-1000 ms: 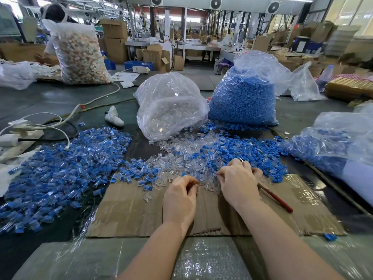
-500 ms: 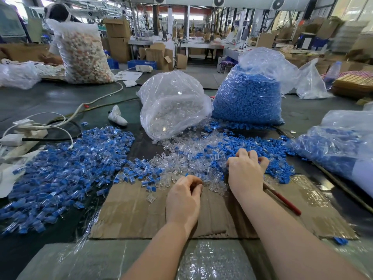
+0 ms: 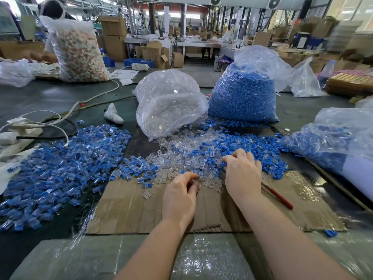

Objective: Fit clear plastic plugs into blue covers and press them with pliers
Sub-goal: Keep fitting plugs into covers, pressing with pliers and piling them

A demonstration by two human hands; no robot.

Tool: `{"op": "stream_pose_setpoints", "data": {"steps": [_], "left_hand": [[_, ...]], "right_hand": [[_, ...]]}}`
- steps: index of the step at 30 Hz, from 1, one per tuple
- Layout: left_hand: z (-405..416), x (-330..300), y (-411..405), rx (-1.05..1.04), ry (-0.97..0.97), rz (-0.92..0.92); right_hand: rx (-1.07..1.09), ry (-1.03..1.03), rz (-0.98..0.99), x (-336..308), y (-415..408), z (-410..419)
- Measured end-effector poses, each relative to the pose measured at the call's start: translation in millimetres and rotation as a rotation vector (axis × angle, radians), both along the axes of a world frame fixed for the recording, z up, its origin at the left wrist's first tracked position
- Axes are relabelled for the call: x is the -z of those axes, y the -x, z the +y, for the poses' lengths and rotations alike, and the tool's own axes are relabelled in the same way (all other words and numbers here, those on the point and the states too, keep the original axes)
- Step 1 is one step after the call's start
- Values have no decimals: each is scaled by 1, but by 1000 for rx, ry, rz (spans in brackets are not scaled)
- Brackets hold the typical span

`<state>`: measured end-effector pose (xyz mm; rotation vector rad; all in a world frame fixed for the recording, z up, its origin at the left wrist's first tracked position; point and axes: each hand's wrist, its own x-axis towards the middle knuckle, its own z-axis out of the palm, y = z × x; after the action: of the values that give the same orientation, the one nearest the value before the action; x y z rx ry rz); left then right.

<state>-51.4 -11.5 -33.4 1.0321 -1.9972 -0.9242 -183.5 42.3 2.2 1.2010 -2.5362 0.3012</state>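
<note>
The left hand (image 3: pixel 179 196) lay nearest, fingers curled around a small part too hidden to identify. Beyond it, the right hand (image 3: pixel 243 174) curled into the loose blue covers (image 3: pixel 260 152); clear plugs (image 3: pixel 181 158) lay directly left of its fingertips.

Loose clear plugs (image 3: pixel 181 156) lie heaped mid-table, spilling onto the far edge of the cardboard (image 3: pixel 131 209), mixed with loose blue covers (image 3: pixel 260 150) spreading toward the right. A bag of plugs (image 3: pixel 169 104) and a fuller bag of covers (image 3: pixel 242 93) stand behind them. Assembled pieces (image 3: pixel 60 170), blue with clear ends, form a wide pile toward the left edge. The red-handled pliers (image 3: pixel 277 197) lie on the cardboard's right part.
</note>
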Motion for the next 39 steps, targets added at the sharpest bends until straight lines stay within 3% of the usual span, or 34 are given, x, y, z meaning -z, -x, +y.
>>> {"op": "stream_pose_setpoints", "data": {"steps": [9,17,21,32,39], "left_hand": [[-3,0,-1,14,14,16],[-1,-2,0,21,-22,12],[1,-4,-1,24,-37,33],[1,-3,-2,19,-65,38],[-1,0,-1,21,-80,55]], "right_hand": [[4,-88,23,4,6,-16],[-13,14,80,7,1,-4],[-95,-50,49,9,-1,1],[-69,-175,-28,-1,2,-11],[-111,-75,-25,-6,-2,-8]]}}
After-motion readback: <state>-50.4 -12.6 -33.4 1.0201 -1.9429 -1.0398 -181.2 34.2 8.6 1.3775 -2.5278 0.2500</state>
